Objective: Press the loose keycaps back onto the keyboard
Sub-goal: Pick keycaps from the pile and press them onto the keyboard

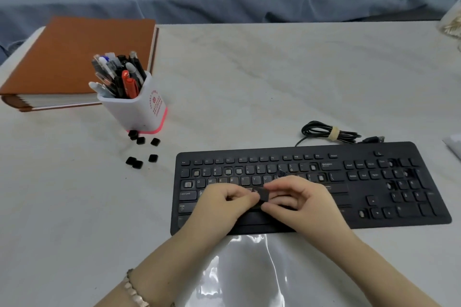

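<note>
At far left on the surface, brown binder lying flat; pen cup stands against its near right corner, stuffed with pens. Just in front of the cup, loose keycaps scattered in two small groups, six or seven as far as I can count, all black, none touched, well apart from the keyboard. Keyboard sits right of centre, long edge toward the person. Bare sockets show pale in the number row, at the Tab position, near Backspace, by the arrow cluster and on the number pad; roughly ten gaps, exact count uncertain from blur. Left hand over the home row, fingers curled, thumb and forefinger pinching the left end of a black keycap; beaded bracelet on that wrist. Right hand mirrors it, pinching the right end of the same cap. Cap is held between the two hands just over the middle letter rows; whether it touches the board cannot be told. Bundled cable lies behind the keyboard; clear plastic sheet in front, between the forearms. Judgement: early to middle of the job. One cap in hand, being oriented or lined up, not yet seated; the pile by the cup and most gaps remain to be done
</note>
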A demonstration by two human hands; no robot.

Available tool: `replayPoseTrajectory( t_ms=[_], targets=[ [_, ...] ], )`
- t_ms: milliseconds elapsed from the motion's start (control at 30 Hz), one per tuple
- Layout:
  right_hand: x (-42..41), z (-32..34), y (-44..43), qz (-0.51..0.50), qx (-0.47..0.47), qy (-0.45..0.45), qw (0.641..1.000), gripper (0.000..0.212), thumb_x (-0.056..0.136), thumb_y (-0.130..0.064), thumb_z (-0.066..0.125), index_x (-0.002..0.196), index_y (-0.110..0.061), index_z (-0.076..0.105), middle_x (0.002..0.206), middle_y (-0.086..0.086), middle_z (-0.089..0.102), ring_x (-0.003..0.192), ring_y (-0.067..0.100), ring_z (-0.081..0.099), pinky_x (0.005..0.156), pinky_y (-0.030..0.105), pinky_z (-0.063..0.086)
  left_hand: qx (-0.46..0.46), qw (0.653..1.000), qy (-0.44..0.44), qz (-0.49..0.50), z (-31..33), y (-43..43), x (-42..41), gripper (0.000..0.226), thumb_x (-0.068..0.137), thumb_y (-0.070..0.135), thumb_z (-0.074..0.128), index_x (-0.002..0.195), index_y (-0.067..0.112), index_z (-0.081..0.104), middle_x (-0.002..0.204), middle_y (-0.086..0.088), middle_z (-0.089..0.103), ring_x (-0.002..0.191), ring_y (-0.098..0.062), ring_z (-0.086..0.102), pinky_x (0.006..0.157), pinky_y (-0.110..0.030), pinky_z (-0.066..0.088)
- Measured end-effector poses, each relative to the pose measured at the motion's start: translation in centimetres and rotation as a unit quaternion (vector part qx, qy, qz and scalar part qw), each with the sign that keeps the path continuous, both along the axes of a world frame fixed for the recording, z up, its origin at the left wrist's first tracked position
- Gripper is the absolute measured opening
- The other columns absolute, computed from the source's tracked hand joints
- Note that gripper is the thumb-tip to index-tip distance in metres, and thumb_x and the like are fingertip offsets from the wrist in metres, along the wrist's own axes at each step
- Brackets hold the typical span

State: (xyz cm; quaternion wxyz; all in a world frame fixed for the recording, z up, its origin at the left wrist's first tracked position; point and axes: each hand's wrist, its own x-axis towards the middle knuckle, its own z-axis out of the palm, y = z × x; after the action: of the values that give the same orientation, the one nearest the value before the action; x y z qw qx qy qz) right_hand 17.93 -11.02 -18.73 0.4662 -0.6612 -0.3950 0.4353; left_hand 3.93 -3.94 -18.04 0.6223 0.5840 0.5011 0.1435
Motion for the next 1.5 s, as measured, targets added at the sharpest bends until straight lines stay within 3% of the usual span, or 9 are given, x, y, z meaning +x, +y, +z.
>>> replayPoseTrajectory(
  t_ms=[133,267,367,533,600,733,933,1233,1500],
  targets=[
    [-1.2,0.0,0.6,0.027,0.001,-0.127,0.991,0.027,0.069,-0.005,0.076,0.074,-0.03,0.067,0.071,-0.008,0.064,0.065,0.005,0.064,0.067,0.011,0.05,0.059,0.998,0.007,-0.009,-0.4,0.0,-1.5,0.023,0.083,0.017,0.066,0.06,0.016,0.066,0.054,0.007,0.044,0.05,-0.002,0.039,0.051,-0.01,0.032],
    [-3.1,0.0,2.0,0.097,0.062,-0.245,0.963,0.014,0.072,-0.016,0.071,0.086,-0.016,0.071,0.071,-0.017,0.056,0.078,0.006,0.058,0.069,0.011,0.048,0.089,0.996,0.007,0.014,-0.6,0.5,-3.4,0.027,0.083,0.015,0.065,0.055,0.013,0.062,0.052,0.003,0.041,0.051,-0.004,0.037,0.052,-0.014,0.031],
    [-4.5,0.1,3.6,0.118,0.067,-0.253,0.958,0.014,0.075,-0.012,0.07,0.089,-0.014,0.07,0.071,-0.014,0.054,0.075,0.011,0.055,0.072,0.017,0.047,0.122,0.991,0.027,0.053,-1.1,1.6,-5.2,0.024,0.083,0.028,0.064,0.067,0.01,0.068,0.064,-0.014,0.056,0.059,-0.006,0.049,0.058,-0.016,0.038],
    [-6.7,-0.5,6.7,0.123,0.073,-0.295,0.945,0.015,0.078,-0.018,0.068,0.093,-0.016,0.069,0.079,-0.008,0.053,0.079,0.008,0.051,0.074,0.023,0.044,0.143,0.966,0.053,0.21,-1.9,3.5,-8.2,0.016,0.089,0.017,0.054,0.078,0.014,0.065,0.071,-0.003,0.062,0.057,0.003,0.051,0.055,-0.008,0.038],
    [-7.2,-1.0,7.8,0.137,0.073,-0.311,0.938,0.017,0.08,-0.021,0.067,0.096,-0.016,0.068,0.085,-0.007,0.052,0.085,0.009,0.05,0.079,0.028,0.045,0.092,0.967,0.036,0.235,-2.8,3.9,-8.8,0.019,0.087,0.018,0.053,0.078,0.006,0.064,0.07,-0.003,0.058,0.063,-0.005,0.051,0.062,-0.019,0.041],
    [-7.6,-1.4,8.7,0.174,0.043,-0.363,0.915,0.021,0.084,-0.027,0.062,0.103,-0.019,0.066,0.102,-0.003,0.057,0.103,0.012,0.047,0.085,0.027,0.04,0.051,0.98,0.029,0.192,-3.5,4.4,-9.2,0.022,0.084,0.022,0.055,0.071,0.006,0.064,0.068,-0.004,0.045,0.065,-0.014,0.043,0.062,-0.029,0.036],
    [-7.9,-1.3,8.8,0.184,0.052,-0.416,0.889,0.02,0.081,-0.024,0.065,0.098,-0.015,0.069,0.101,0.0,0.06,0.102,0.019,0.051,0.077,0.026,0.038,0.059,0.985,0.024,0.163,-3.6,4.3,-9.3,0.021,0.086,0.024,0.059,0.07,0.021,0.073,0.059,-0.001,0.043,0.061,-0.013,0.042,0.062,-0.03,0.035],
    [-8.0,-1.2,9.3,0.206,0.035,-0.433,0.877,0.022,0.082,-0.027,0.063,0.1,-0.015,0.067,0.102,0.0,0.059,0.102,0.018,0.049,0.076,0.024,0.032,0.063,0.983,0.057,0.164,-3.4,4.6,-9.3,0.029,0.085,0.025,0.063,0.058,0.032,0.071,0.066,-0.001,0.069,0.061,-0.007,0.058,0.066,-0.026,0.045],
    [-8.2,-1.0,9.4,0.215,0.028,-0.446,0.869,0.023,0.083,-0.029,0.062,0.102,-0.016,0.066,0.104,-0.001,0.06,0.103,0.021,0.049,0.078,0.027,0.035,0.063,0.982,0.052,0.17,-3.3,4.5,-9.2,0.029,0.085,0.024,0.063,0.058,0.03,0.071,0.069,-0.003,0.07,0.062,-0.009,0.059,0.07,-0.03,0.048]
  ],
)
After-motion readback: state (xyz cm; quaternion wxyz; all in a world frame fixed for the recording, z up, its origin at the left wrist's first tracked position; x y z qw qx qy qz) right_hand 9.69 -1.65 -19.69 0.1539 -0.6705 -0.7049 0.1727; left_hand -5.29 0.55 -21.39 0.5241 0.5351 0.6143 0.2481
